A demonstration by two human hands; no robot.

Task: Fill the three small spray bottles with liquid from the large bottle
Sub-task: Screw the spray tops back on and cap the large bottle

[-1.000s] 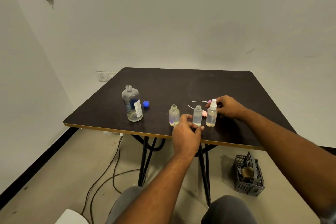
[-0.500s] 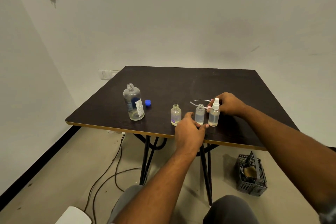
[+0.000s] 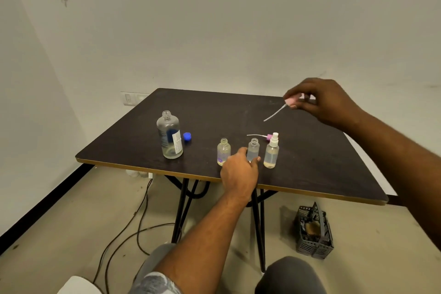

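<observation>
Three small clear bottles stand near the dark table's front edge (image 3: 310, 194). The left one (image 3: 223, 151) and the middle one (image 3: 253, 149) have no tops. The right one (image 3: 271, 153) carries a white spray top. My left hand (image 3: 239, 173) grips the base of the middle bottle. My right hand (image 3: 322, 100) is raised above the table and pinches a pink spray top (image 3: 291, 102), its thin tube hanging down to the left. Another spray top with tube (image 3: 262, 136) lies behind the bottles. The large bottle (image 3: 169, 136) stands uncapped at the left, nearly empty.
A blue cap (image 3: 187, 136) lies just right of the large bottle. Under the table's right side a grey plastic basket (image 3: 313, 234) sits on the floor. Black cables (image 3: 133, 222) trail across the floor at the left. My knees show at the bottom.
My right hand has lifted up and to the right from beside the bottles, carrying a pink spray top with its tube. My left hand stays on the middle bottle.
</observation>
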